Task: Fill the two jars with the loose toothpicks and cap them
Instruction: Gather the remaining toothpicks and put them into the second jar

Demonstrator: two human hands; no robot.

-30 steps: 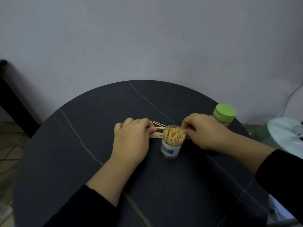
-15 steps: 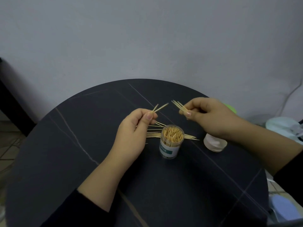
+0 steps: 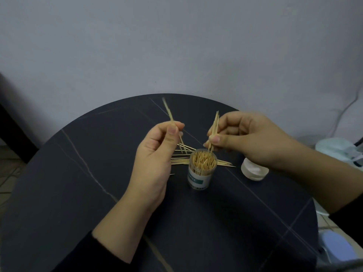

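An uncapped clear jar [image 3: 200,173] with a green-and-white label stands mid-table, packed with upright toothpicks. Loose toothpicks [image 3: 180,160] lie flat on the dark table just behind it. My left hand [image 3: 155,156] pinches a few toothpicks, held nearly upright to the left of the jar. My right hand [image 3: 249,138] pinches a small bundle of toothpicks [image 3: 214,130] whose lower tips hang just above the jar's far rim. A white cap [image 3: 254,170] lies on the table right of the jar, partly under my right wrist. The second jar is hidden behind my right hand.
The round black table [image 3: 98,193] stands close to a pale wall. Off its right edge are a pale round object [image 3: 337,152] and a bluish item [image 3: 337,250] on the floor. A white cable [image 3: 345,108] hangs on the wall.
Both hands lifted from the pile with toothpicks pinched and turned them upright. My right hand's bundle has come down to the jar's mouth. The green-capped jar is now hidden behind my right hand.
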